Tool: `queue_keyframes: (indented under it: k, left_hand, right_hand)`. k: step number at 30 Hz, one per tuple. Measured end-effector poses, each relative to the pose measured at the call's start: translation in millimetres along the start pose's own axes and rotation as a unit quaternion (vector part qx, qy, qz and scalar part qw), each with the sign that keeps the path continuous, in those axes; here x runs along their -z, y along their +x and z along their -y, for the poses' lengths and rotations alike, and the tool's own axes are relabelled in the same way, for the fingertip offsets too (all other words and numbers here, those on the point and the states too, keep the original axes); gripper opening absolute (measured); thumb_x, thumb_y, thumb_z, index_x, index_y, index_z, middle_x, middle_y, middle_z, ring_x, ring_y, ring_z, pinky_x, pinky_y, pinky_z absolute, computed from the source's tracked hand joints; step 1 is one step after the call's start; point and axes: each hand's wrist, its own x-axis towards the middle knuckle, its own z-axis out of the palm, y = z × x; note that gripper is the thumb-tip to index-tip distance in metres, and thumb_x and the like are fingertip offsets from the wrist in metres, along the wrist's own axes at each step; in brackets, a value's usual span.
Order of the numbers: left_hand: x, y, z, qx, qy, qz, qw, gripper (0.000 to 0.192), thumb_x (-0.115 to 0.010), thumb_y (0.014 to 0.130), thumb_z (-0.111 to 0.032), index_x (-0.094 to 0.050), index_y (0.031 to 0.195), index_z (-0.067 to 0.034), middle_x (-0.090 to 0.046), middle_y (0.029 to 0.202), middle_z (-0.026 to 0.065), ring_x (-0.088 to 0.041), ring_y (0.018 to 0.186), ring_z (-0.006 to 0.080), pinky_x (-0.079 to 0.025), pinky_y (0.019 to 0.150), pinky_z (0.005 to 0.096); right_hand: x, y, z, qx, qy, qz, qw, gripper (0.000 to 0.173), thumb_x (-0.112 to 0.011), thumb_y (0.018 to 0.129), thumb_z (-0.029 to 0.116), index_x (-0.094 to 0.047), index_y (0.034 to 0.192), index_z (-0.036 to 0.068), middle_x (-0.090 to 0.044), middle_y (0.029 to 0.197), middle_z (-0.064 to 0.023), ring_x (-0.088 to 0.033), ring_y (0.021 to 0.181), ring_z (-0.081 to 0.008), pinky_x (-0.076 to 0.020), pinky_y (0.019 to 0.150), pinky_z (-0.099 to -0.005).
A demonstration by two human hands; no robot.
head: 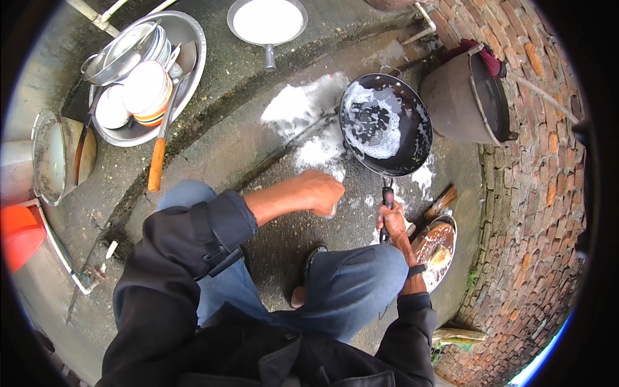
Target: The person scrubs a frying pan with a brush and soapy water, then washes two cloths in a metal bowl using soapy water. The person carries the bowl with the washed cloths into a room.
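My right hand [392, 220] grips the black handle of a frying pan [416, 126]. White suds cover much of the pan's dark inside, and the pan is held over the wet concrete ground. My left hand [321, 191] is curled into a fist to the left of the pan, apart from it, above foam on the ground. Its palm side is hidden; a small white spot shows under the fingers. Thick white foam [304, 104] lies left of the pan. Beside my right wrist is an oval dish [437, 242] with brown soapy contents and a yellowish lump.
A metal basin [197, 92] of bowls, plates and a wooden-handled spatula [157, 164] stands upper left, near a pot [77, 150]. A second pan [269, 58] sits on the ledge. A bucket [449, 96] stands by the brick wall [537, 193]; a brush [442, 199] lies nearby.
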Motion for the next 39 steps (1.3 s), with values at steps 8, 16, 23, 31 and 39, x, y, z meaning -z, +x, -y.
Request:
queue_keyframes:
  k: [8, 16, 23, 31, 39]
  left_hand:
    - [9.5, -51.8, -48.3, 0.024, -0.090, -0.034, 0.995, 0.043, -0.074, 0.091, -0.037, -0.069, 0.114, -0.001, -0.073, 0.112, 0.0198, -0.069, 0.109, 0.0392, -0.055, 0.090, 0.0520]
    - [38.8, -112.8, -41.7, -0.018, -0.309, -0.246, 0.919, 0.048, -0.076, 0.090, -0.045, -0.065, 0.116, -0.006, -0.070, 0.108, 0.0198, -0.068, 0.101, 0.0379, -0.053, 0.085, 0.0475]
    - [72.2, -319.6, -36.1, 0.053, -0.480, -0.425, 0.766, 0.042, -0.076, 0.096, -0.035, -0.064, 0.123, -0.004, -0.064, 0.119, 0.0110, -0.064, 0.107, 0.0190, -0.053, 0.090, 0.0356]
    - [-26.8, -582.9, -190.0, 0.223, -0.556, -0.529, 0.602, 0.032, -0.076, 0.097, -0.026, -0.063, 0.119, -0.006, -0.065, 0.113, 0.0017, -0.061, 0.105, 0.0131, -0.052, 0.092, 0.0303]
    - [-186.2, -673.3, -425.5, 0.388, -0.694, -0.530, 0.296, 0.038, -0.076, 0.095, -0.030, -0.065, 0.119, -0.002, -0.071, 0.110, 0.0120, -0.069, 0.095, 0.0195, -0.056, 0.086, 0.0351]
  right_hand:
    - [39.8, -37.2, -23.0, -0.052, -0.458, 0.077, 0.884, 0.064, -0.074, 0.088, 0.061, -0.071, 0.102, -0.001, -0.076, 0.091, -0.0185, -0.074, 0.090, -0.0308, -0.0562, 0.084, -0.0444]
    - [77.4, -101.6, 19.3, 0.013, -0.449, 0.050, 0.892, 0.032, -0.067, 0.100, 0.032, -0.070, 0.110, 0.002, -0.077, 0.090, -0.0134, -0.075, 0.070, -0.0252, -0.0580, 0.068, -0.0401]
    - [108.6, -172.9, 61.2, 0.054, -0.497, 0.133, 0.856, 0.030, -0.066, 0.101, 0.026, -0.067, 0.108, -0.002, -0.074, 0.092, -0.0209, -0.075, 0.071, -0.0327, -0.0572, 0.066, -0.0416]
    - [128.7, -309.4, 190.1, 0.195, -0.628, 0.174, 0.733, 0.047, -0.062, 0.099, 0.038, -0.069, 0.123, -0.002, -0.070, 0.116, -0.0297, -0.063, 0.117, -0.0465, -0.0493, 0.101, -0.0498]
    - [122.9, -421.0, 336.8, -0.008, -0.474, 0.228, 0.850, 0.024, -0.061, 0.103, 0.022, -0.063, 0.110, -0.001, -0.069, 0.083, -0.0142, -0.071, 0.060, -0.0242, -0.0584, 0.046, -0.0364]
